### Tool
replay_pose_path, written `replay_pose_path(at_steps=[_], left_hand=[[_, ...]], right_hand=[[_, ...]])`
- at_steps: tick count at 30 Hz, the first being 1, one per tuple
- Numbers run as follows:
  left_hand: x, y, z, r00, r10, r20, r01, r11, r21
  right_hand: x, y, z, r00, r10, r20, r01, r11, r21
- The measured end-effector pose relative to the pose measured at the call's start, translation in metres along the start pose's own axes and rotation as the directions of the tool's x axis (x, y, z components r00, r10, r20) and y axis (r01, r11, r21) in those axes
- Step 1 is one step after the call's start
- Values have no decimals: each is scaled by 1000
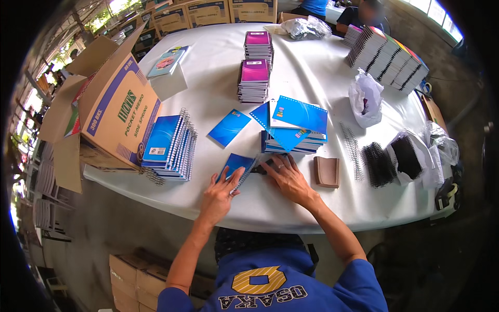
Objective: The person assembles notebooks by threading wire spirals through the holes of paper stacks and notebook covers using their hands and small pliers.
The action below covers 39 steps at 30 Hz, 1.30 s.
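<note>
A blue spiral notebook (240, 164) lies tilted near the table's front edge. My left hand (217, 196) grips its lower part, fingers over the cover and near the wire coil. Just right of it, my right hand (287, 179) is spread palm down, its fingertips by a small dark object (264, 167) at the notebook's edge. That object is mostly hidden under the fingers. Behind my right hand stands a stack of punched sheets with loose blue covers (300, 114) on top. A single blue cover (229, 127) lies flat to the left of that stack.
Bound blue notebooks (165, 140) stand stacked beside an open carton (117, 106) on the left. A brown holder (326, 172), loose wire coils (352, 151) and black coil bundles (378, 164) sit on the right. Purple notebooks (254, 73) and a thick notebook pile (387, 60) are farther back.
</note>
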<state>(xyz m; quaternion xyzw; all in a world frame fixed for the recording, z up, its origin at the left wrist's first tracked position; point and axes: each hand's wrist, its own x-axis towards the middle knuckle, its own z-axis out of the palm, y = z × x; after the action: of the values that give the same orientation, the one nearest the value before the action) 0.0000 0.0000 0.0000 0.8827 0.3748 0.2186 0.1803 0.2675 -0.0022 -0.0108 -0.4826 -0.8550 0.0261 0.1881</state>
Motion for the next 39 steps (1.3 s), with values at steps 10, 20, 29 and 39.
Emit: replay_pose_path(at_steps=[10, 20, 29, 39], left_hand=[[2, 9, 18, 945, -160, -285, 199, 974, 113], [1, 13, 20, 909, -127, -396, 246, 932, 266], [15, 26, -112, 808, 77, -584, 168, 920, 354], [16, -53, -182, 929, 138, -343, -356, 586, -728]], right_hand=[[-13, -82, -33, 978, 14, -207, 17, 989, 148], [8, -72, -45, 899, 178, 399, -433, 495, 753], [8, -19, -41, 996, 43, -78, -43, 999, 6], [159, -121, -67, 987, 132, 88, -113, 195, 974]])
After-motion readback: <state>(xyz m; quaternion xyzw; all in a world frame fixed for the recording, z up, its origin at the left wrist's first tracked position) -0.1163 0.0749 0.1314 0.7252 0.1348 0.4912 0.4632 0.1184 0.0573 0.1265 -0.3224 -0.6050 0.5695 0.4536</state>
